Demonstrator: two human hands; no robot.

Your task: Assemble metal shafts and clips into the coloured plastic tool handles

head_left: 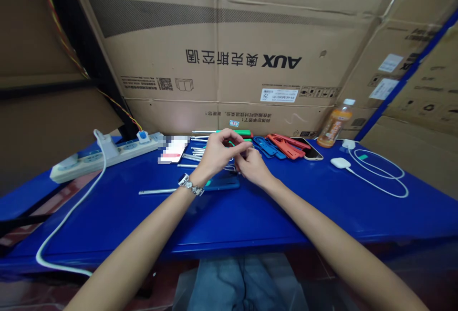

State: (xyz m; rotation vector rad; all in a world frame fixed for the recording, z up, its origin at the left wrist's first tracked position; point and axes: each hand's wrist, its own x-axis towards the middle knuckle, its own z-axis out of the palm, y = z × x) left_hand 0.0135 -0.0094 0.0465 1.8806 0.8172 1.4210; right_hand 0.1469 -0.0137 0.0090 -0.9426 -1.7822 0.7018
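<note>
Above the middle of the blue table, my left hand (219, 151) is closed, its thumb and forefinger curved to meet near the fingers of my right hand (253, 165). My right hand is closed too, and whatever the two hold is hidden by the fingers. Just below them lies a tool with a long metal shaft and a blue handle (225, 183). Several thin metal shafts (188, 165) lie behind and left of my hands, partly covered. A green handle (245, 132) shows beyond. Right of my hands are blue handle-like pieces (266, 148) and red ones (286, 146).
A phone with a white screen (175, 149) lies at left beside a power strip (125, 149). Another phone (312, 151), a bottle of orange drink (334, 125) and a white earbud case (340, 163) with its cable are at right. A cardboard panel (161, 72) stands behind.
</note>
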